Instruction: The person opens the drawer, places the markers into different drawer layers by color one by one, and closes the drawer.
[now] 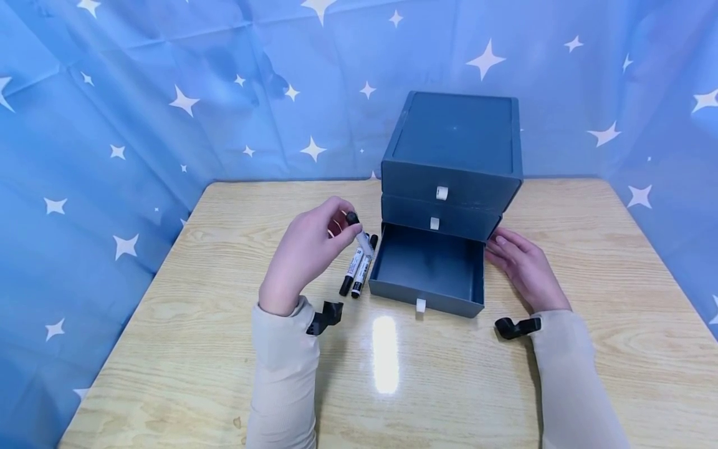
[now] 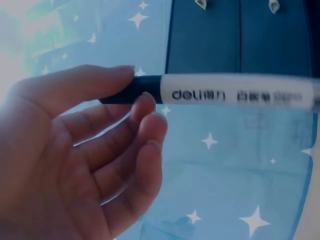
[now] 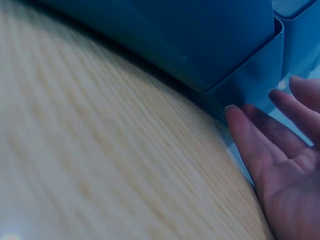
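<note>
My left hand [image 1: 314,246] pinches a white whiteboard marker [image 2: 235,92] by its black end, between thumb and fingertips. In the head view this marker slants just above two more markers, one on the left [image 1: 353,265] and one on the right [image 1: 361,274], lying side by side on the table. To their right, the bottom drawer [image 1: 398,297] of a dark blue drawer cabinet [image 1: 454,134] is pulled out. My right hand [image 1: 524,265] is at the cabinet's right side, fingers extended; in the right wrist view its fingertips [image 3: 234,114] are right by the drawer's side wall.
Two upper drawers, the top one [image 1: 415,181] and the middle one [image 1: 406,211], are closed, each with a small white pull tab. The wooden table [image 1: 196,349] meets a blue star-patterned cloth [image 1: 252,93] behind and at both sides.
</note>
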Tool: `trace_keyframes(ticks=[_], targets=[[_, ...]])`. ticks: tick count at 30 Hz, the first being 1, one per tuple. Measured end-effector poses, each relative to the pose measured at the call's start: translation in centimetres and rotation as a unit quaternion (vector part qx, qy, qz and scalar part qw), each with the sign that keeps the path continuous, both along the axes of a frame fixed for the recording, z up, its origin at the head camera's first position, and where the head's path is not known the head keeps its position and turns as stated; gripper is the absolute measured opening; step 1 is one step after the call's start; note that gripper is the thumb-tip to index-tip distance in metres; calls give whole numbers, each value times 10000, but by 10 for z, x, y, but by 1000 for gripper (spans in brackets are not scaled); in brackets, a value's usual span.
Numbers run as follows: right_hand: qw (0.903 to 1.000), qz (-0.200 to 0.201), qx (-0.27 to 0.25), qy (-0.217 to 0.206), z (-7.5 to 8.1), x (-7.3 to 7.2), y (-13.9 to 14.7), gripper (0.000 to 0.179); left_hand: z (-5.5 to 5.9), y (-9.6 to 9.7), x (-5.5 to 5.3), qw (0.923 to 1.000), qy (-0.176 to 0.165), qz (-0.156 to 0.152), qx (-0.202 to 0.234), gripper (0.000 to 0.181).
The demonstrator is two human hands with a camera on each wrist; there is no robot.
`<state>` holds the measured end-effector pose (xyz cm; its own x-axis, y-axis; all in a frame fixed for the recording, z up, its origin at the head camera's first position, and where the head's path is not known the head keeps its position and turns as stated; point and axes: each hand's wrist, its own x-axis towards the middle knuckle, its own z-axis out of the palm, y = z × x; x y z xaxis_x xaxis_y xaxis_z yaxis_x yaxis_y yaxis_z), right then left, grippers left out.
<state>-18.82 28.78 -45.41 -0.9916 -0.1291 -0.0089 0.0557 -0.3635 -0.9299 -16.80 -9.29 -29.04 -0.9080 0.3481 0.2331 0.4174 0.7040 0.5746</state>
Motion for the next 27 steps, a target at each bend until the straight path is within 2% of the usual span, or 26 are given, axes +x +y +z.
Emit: trace_keyframes(ticks=[6, 16, 27], targets=[[10000, -3, 21, 20, 1, 0, 1, 50, 1, 7, 0, 9997, -180, -167, 81, 16], [10000, -26, 33, -35, 1, 0, 0, 47, -11, 23, -6, 9973, -427, -461, -367, 15], [10000, 4, 14, -40, 0, 0, 1, 45, -24, 35, -12, 9912, -908, -696, -662, 18]])
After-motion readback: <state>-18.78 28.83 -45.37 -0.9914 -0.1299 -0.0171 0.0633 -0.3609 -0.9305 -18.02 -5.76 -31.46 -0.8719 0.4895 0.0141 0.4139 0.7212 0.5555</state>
